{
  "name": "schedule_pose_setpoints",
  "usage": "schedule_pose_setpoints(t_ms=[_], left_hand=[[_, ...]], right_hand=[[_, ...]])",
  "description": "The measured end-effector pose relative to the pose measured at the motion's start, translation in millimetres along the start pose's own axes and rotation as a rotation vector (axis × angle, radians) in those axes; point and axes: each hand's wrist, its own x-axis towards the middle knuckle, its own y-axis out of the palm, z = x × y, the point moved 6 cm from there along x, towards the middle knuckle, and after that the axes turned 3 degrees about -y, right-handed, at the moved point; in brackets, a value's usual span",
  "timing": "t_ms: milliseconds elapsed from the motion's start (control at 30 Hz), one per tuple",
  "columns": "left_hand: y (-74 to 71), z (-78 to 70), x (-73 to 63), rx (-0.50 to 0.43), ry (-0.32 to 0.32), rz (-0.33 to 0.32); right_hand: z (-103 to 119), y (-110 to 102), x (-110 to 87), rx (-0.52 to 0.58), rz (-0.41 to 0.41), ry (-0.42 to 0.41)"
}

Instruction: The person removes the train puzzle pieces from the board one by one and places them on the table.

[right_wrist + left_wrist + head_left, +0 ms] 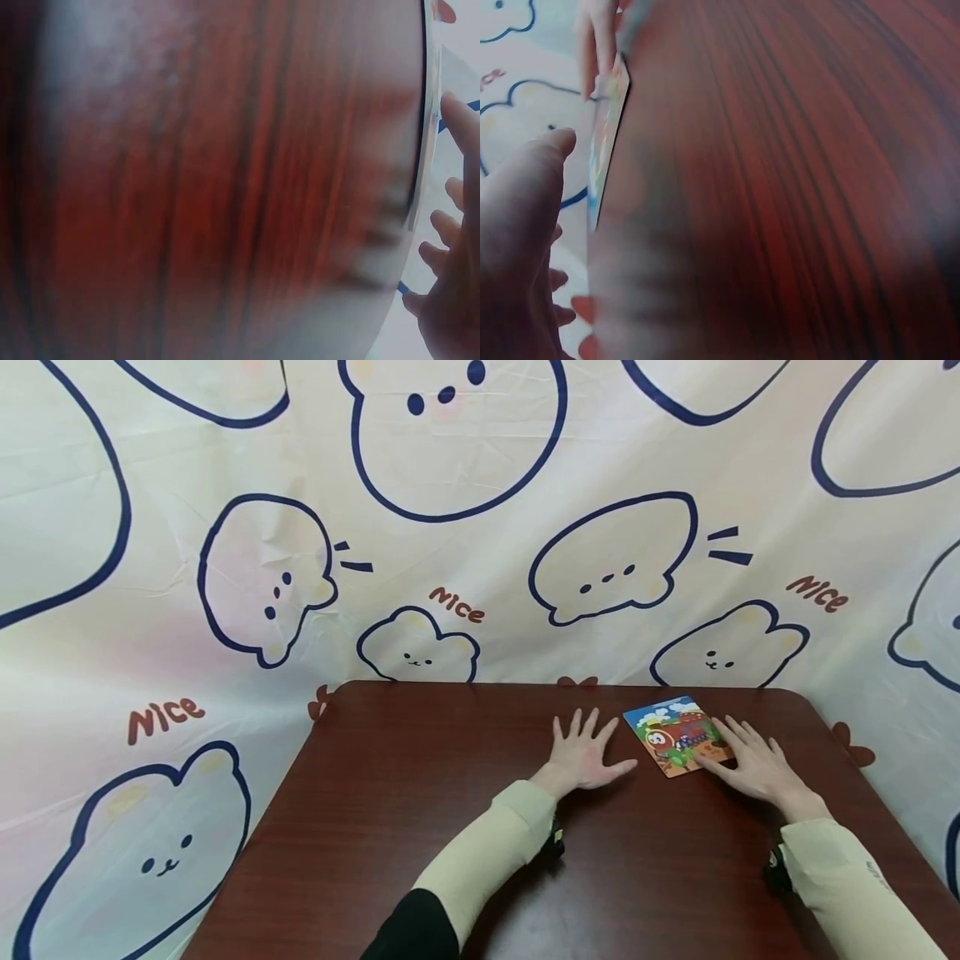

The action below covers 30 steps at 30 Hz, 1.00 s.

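A flat, colourful picture board (pixel 667 735) with a red cartoon train and blue sky lies toward the far side of the table. My right hand (pixel 757 766) is at its right side, fingers spread and straight, with thumb and fingertips over the board's edge. Whether they press on it or hover just above, I cannot tell. To the left of the board is my left hand (pixel 581 760), palm down with fingers spread, holding nothing. In the left wrist view the board (pixel 609 142) appears nearly edge-on beyond the left thumb. The right wrist view shows only its thin edge (pixel 431 112).
The dark brown wooden table (pixel 390 793) has rounded far corners. Behind it hangs a pale curtain (pixel 480 552) printed with blue-outlined bears and the word Nice. Dark wrist devices sit under both cream sleeves (pixel 487 843).
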Motion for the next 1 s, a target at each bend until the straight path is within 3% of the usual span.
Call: schedule_pose_setpoints(t_ms=[67,200,367,733,1000], left_hand=[[-7.3,-18.0,-6.9,0.043,0.013,0.017],[-6.5,-47.2,-9.3,0.155,0.031,0.016],[3.1,-67.8,-4.0,0.22,0.027,0.02],[9.2,-74.1,-0.4,0.282,0.018,0.053],[3.0,-64.5,-11.9,0.308,0.059,0.05]], right_hand=[[-0.9,2.4,-0.1,0.013,0.005,0.012],[-0.7,8.4,-0.2,0.031,0.014,0.025],[2.0,12.4,0.7,0.032,0.02,0.015],[8.2,2.2,0.7,0.0,0.02,-0.009],[20.8,10.1,-1.4,0.028,-0.013,-0.053]])
